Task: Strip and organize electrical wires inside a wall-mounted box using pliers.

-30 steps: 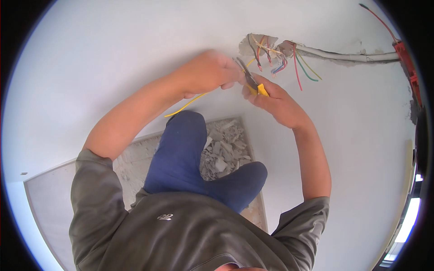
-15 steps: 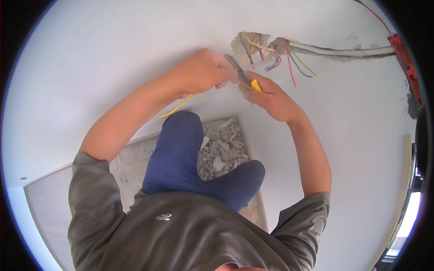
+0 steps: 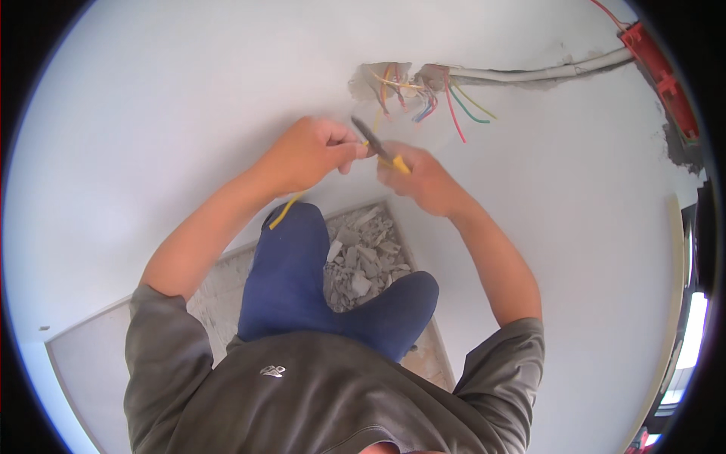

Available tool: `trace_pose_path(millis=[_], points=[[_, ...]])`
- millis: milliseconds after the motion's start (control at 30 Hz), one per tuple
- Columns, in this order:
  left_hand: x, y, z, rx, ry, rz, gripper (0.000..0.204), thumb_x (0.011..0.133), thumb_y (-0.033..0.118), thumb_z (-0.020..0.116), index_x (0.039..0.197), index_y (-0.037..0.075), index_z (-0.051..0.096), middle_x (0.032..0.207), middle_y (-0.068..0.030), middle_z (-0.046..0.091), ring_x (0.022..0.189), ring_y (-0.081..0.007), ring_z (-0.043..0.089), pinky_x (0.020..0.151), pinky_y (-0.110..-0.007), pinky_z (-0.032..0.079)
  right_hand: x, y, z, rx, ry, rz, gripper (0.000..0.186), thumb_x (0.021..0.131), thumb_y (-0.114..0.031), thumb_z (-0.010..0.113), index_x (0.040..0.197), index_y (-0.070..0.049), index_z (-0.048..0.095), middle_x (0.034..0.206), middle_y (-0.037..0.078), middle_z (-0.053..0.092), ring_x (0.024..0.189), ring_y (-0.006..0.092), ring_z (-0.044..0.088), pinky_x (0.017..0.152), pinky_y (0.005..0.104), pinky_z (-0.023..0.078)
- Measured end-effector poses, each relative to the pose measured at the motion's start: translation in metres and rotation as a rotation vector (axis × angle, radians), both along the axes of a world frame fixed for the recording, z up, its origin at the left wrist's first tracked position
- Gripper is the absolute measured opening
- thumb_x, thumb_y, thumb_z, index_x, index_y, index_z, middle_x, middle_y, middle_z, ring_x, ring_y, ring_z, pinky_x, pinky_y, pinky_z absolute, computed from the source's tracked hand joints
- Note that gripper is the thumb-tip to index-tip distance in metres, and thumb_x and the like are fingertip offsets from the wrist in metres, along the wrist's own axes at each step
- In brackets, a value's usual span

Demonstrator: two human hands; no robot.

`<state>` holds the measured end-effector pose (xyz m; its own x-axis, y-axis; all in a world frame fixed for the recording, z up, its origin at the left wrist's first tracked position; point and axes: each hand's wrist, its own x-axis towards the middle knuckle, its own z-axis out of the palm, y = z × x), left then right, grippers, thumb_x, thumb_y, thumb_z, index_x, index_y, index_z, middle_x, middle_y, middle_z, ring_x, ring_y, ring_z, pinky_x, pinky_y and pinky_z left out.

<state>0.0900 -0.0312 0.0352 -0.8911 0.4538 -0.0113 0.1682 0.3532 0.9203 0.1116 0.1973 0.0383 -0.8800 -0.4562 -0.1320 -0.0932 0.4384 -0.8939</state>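
My left hand [image 3: 314, 155] is closed, thumb and fingers pinched on a yellow electrical wire [image 3: 284, 213]. The wire's loose end hangs below this hand, over my left knee; its upper part runs toward the wall hole. Close by on the right, my right hand [image 3: 423, 181] grips pliers [image 3: 370, 137] with dark jaws and yellow handles. The jaws point up and left, beside the wire just past my left fingertips. Blur hides whether they touch it. Above my hands, red, blue and yellow wires [image 3: 423, 110] hang from the rough hole [image 3: 365, 85] in the white wall.
Longer red, green and yellow wires [image 3: 470, 113] droop from a second opening. A pale conduit [image 3: 529, 74] runs in a wall groove to red boxes [image 3: 659, 72] at upper right. Broken rubble [image 3: 363, 261] lies on the floor beyond my knees.
The wall and its wires have shifted left and slightly down in view. Both hands sit lower, the left one dropping farther from the hole. Each keeps its hold on wire and pliers.
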Motion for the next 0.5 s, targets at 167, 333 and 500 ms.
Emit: trace_pose_path(millis=[167,333,500], points=[[0.022,0.002,-0.017,0.249,-0.266,-0.106,0.018,0.093,0.019,0.062,0.091,0.002,0.067,0.069,-0.0012,0.062,0.052,-0.0076,0.051,0.048,-0.023,0.04,0.048,0.005,-0.051,-0.261,-0.027,-0.151,0.034,0.089,-0.03,0.067,0.107,-0.002,0.061,0.086,0.002,0.055,0.082,0.0119,0.054,0.077,0.0298,0.047],[0.036,0.04,-0.032,0.508,-0.474,-0.148,0.013,0.094,0.011,0.06,0.089,0.0,0.062,0.076,-0.0096,0.064,0.056,-0.015,0.059,0.046,-0.027,0.046,0.112,0.003,-0.08,-0.1,0.502,-0.323,0.023,0.088,-0.016,0.067,0.106,-0.004,0.058,0.094,0.013,0.062,0.087,0.0299,0.063,0.078,0.0397,0.049],[0.05,0.086,-0.042,0.901,-0.522,-0.489,0.015,0.095,0.01,0.06,0.107,0.001,0.06,0.094,-0.0152,0.067,0.066,-0.0204,0.064,0.055,-0.03,0.053,0.156,0.022,-0.065,-0.006,0.628,-0.527,0.028,0.077,-0.001,0.068,0.103,-0.006,0.058,0.084,0.014,0.057,0.079,0.0358,0.058,0.071,0.0414,0.048]])
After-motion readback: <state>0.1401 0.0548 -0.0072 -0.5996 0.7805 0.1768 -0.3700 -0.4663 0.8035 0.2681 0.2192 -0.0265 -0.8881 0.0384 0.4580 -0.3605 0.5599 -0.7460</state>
